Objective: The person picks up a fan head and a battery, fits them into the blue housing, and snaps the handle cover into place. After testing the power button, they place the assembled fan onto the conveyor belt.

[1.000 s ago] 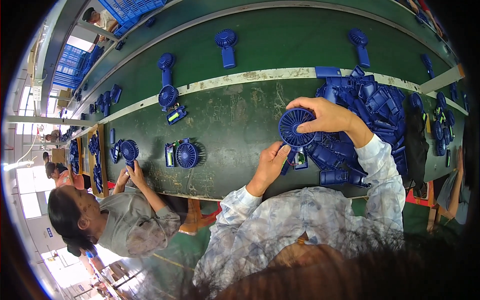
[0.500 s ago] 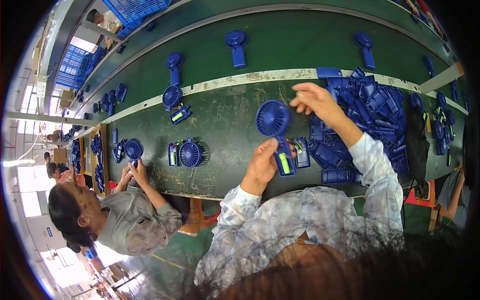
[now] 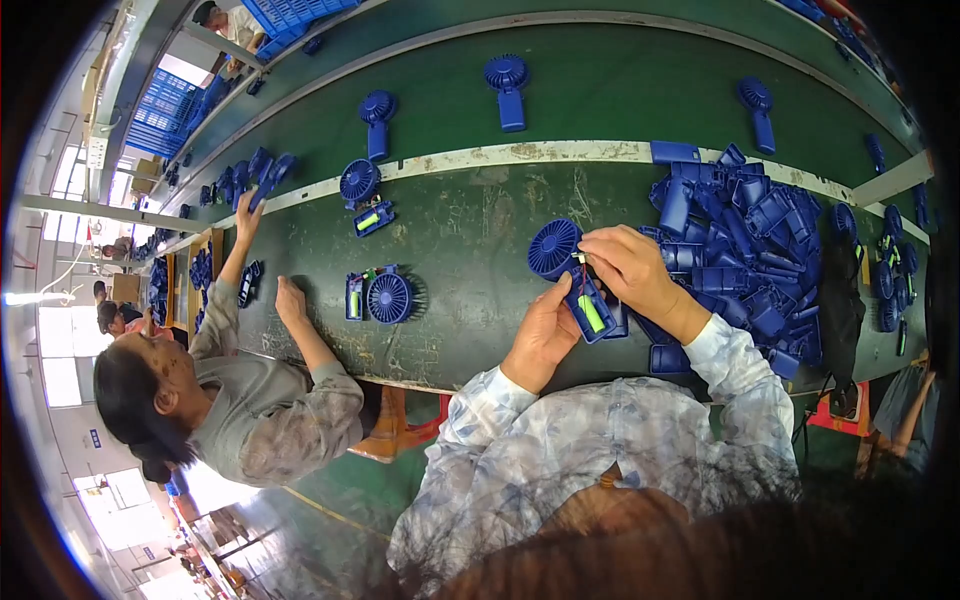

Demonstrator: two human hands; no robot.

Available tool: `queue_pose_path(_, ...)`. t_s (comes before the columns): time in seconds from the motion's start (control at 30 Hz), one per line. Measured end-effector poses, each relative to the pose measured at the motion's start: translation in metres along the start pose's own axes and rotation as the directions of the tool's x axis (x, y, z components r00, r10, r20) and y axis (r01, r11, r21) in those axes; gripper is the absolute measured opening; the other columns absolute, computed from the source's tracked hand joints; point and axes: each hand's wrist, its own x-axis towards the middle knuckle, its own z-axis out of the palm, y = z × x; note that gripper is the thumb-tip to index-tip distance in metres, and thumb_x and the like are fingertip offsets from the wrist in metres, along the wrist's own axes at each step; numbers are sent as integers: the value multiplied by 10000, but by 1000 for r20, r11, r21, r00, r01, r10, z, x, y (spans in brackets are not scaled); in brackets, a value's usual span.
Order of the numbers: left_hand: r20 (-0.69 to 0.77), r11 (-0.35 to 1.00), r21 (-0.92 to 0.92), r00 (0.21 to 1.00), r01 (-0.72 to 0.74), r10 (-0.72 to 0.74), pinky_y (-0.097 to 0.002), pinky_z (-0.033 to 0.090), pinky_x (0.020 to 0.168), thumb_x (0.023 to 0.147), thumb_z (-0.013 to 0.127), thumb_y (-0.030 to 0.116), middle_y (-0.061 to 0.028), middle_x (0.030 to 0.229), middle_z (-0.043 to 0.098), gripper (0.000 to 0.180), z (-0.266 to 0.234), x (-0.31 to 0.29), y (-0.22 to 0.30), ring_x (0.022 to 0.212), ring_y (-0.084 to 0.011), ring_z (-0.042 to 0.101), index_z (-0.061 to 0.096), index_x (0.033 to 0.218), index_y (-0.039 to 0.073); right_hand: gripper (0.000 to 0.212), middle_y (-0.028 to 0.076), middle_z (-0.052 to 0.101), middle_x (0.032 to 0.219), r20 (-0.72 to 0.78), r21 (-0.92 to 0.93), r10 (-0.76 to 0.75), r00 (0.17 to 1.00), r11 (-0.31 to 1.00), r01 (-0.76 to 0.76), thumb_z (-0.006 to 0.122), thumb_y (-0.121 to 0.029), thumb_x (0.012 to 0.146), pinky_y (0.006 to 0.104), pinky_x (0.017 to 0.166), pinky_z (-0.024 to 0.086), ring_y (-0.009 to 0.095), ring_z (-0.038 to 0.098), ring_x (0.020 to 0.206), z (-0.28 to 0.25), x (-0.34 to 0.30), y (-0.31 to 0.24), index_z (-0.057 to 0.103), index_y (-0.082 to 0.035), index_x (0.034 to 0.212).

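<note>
Left grip [image 3: 541,338] closed on the open handle of a blue fan [image 3: 554,249], thumb along the edge; right grip [image 3: 635,272] narrow, fingertips bunched at the neck by thin red wires [image 3: 584,273], can't tell if they pinch them. Fan is held over the near part of the surface [image 3: 470,240], in front of the torso, round grille up and to the left, handle angled down to the right. Green battery [image 3: 591,313] sits exposed in the handle. Just right of it: another blue casing part, partly covered, then a large loose heap of blue casings [image 3: 745,240]. Dark cloth-like item [image 3: 845,300] right of the heap. Left on the green, scuffed surface: one opened fan [image 3: 388,298] with its green cell showing; further back, another grille [image 3: 360,180] beside an open handle [image 3: 374,219], also green inside. White rail [image 3: 520,153] runs behind; beyond it, three blue fans lie spaced apart on a green strip [image 3: 620,90]. Co-worker [image 3: 270,420] sits at left, one hand [image 3: 248,215] out at blue parts near the rail, the other over the surface.
</note>
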Motion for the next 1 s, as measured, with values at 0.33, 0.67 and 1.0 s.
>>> queue_pose_path(0.33, -129, 991, 135, 991, -8, 26, -325, 569, 726, 954, 538, 156, -27, 924, 660, 150, -23, 9, -7, 806, -138, 654, 620, 1020, 50, 119, 102, 667, 799, 221, 154, 145, 964, 971, -181, 672, -32, 806, 369, 637, 514, 279, 643, 724, 7, -15, 0, 684, -39, 924)
queue_pose_path(0.67, -228, 983, 178, 974, 45, -3, -292, 535, 604, 936, 515, 159, -45, 841, 638, 160, -30, 13, -6, 722, -131, 620, 615, 969, 38, 143, 88, 636, 747, 456, 79, 293, 840, 927, -367, 683, -79, 797, 377, 633, 509, 277, 629, 737, -2, -25, -6, 681, -68, 940)
queue_pose_path(1.0, -171, 969, 223, 983, 104, -66, -299, 553, 616, 932, 529, 165, -53, 861, 637, 175, -29, 10, 4, 724, -139, 634, 605, 995, 21, 132, 76, 617, 774, 395, 105, 86, 915, 985, -138, 656, -32, 793, 392, 635, 498, 283, 596, 749, 5, -26, 3, 673, -71, 918)
